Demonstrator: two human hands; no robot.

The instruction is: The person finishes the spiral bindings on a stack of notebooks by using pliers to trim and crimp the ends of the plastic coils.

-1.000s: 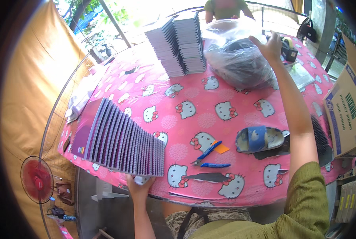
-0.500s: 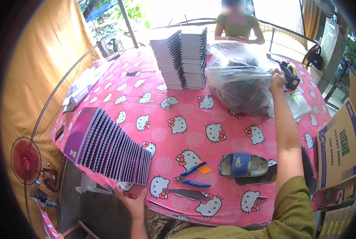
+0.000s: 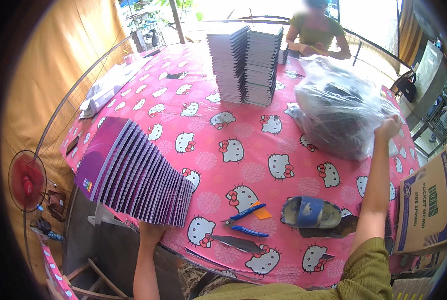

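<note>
My right hand (image 3: 388, 127) is closed on the side of a large clear plastic bag (image 3: 336, 112) with dark contents I cannot make out. My left hand (image 3: 152, 231) is at the near edge of a tall leaning stack of purple spiral notebooks (image 3: 143, 180). Its fingers are hidden behind the stack, so their grip does not show. Just right of the notebooks lie blue-handled nippers (image 3: 246, 212) by an orange scrap (image 3: 262, 211). A blue slipper (image 3: 311, 212) sits farther right, near my right forearm.
Two tall notebook stacks (image 3: 227, 65) stand at the back of the pink patterned table (image 3: 253, 175). A cardboard box (image 3: 426, 200) is at the right edge, a red fan (image 3: 27, 182) at the left. Another person (image 3: 317, 32) sits across the table.
My right hand has drawn the plastic bag right and nearer, away from the two back stacks. My left hand, earlier open beside the purple notebooks, has moved in against them. The view has shifted slightly.
</note>
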